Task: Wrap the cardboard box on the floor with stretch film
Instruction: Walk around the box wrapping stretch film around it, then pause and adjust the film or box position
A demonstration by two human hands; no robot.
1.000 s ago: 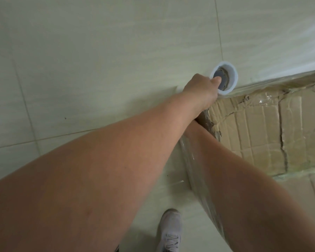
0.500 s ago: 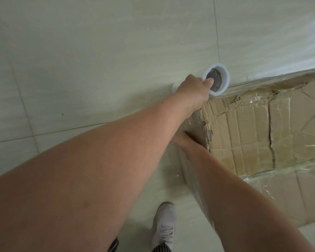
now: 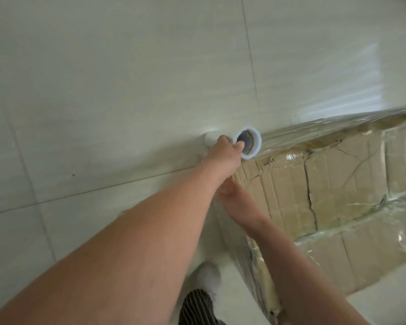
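Note:
A worn, cracked cardboard box (image 3: 338,184) lies on the tiled floor at the right, with clear stretch film (image 3: 338,123) over its top and sides. My left hand (image 3: 223,153) grips the white film roll (image 3: 256,146) just past the box's far left corner, thumb in the roll's core. A sheet of film runs taut from the roll to the right along the box's far edge. My right hand (image 3: 232,198) rests against the left corner of the box, below my left wrist, which hides its fingertips.
Pale floor tiles (image 3: 103,90) spread to the left and behind the box. My white shoe (image 3: 209,275) and a striped trouser leg (image 3: 197,306) are on the floor close to the box's near left side.
The roll has moved left and away from the box corner, drawing out more film. My right hand has slid back from under my left arm toward the near corner.

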